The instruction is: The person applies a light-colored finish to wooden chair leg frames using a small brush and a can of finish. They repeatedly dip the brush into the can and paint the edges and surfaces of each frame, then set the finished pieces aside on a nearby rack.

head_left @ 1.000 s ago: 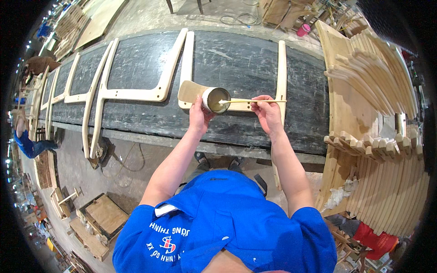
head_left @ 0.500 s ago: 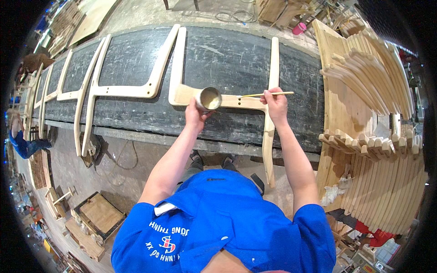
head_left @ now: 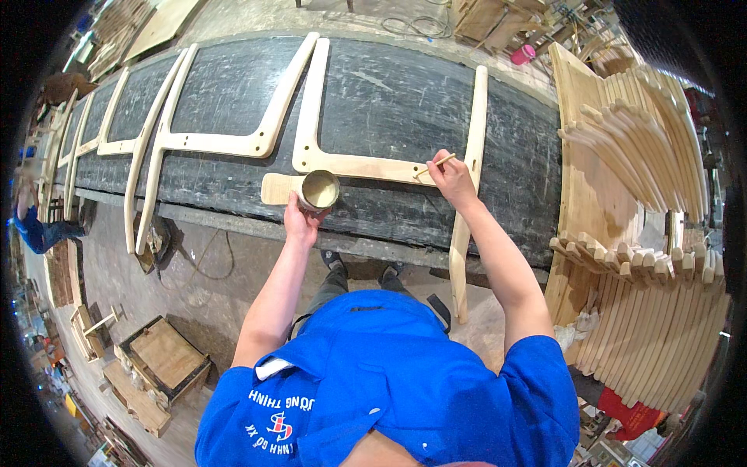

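Thin stick [head_left: 447, 159] pinched in your right hand [head_left: 455, 184], lower tip at the pale, smooth wooden frame [head_left: 362, 165] lying on the black, scuffed worktop [head_left: 397, 101]; whether it enters a hole, hard to say. Your left hand [head_left: 301, 225], well apart, clasps a round can [head_left: 319, 191], fingers partly hidden. Flat, round-cornered paddle [head_left: 278, 189] juts out beside it, inner end covered.

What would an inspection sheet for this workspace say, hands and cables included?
Surface: dark tabletop, pale scuffs and scratches.
Job's things: cup with pale contents, wooden paddle, thin stick, wooden crossbar.
Clutter: pink container and crumpled white material.
Hands: left hand holds cup and paddle; right hand pinches stick near crossbar; contact unclear.
Cables: coil beyond table; looped line on near floor, cable or hose unclear.
Surroundings: stacked wooden pieces at right; co-worker in blue, far left.
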Demonstrator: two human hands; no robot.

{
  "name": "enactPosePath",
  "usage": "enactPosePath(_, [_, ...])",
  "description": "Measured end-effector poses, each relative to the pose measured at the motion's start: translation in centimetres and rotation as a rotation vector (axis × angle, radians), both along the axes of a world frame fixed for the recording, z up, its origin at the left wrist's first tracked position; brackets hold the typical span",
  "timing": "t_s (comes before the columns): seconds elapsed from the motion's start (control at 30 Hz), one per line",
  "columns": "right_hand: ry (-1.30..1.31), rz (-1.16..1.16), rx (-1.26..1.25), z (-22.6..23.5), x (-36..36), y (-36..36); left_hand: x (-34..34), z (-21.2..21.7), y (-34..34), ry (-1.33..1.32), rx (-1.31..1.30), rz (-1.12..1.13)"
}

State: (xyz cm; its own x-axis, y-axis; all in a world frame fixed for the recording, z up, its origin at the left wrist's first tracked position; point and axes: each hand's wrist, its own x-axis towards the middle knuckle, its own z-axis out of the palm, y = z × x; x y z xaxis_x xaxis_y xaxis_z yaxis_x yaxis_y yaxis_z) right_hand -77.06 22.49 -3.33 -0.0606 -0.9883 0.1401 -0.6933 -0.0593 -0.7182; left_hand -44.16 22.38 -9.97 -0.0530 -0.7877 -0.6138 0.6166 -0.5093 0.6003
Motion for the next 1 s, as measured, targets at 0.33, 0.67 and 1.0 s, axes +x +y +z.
enactPosePath(0.33, [0.001,-0.022,0.028,1.5,-0.5,-1.2,-0.2,0.5,0.5,-0.036,0.0,0.022])
enactPosePath(0.67, [0.063,0.086,-0.058,-0.5,-0.3,-1.6,-1.5,0.9,0.9,-0.077,0.012,-0.003])
enactPosePath(1.0, [0.191,0.33,-0.076,0.2,-2.0,-2.4,-3.0,1.7,0.4,-0.128,-0.001,-0.005])
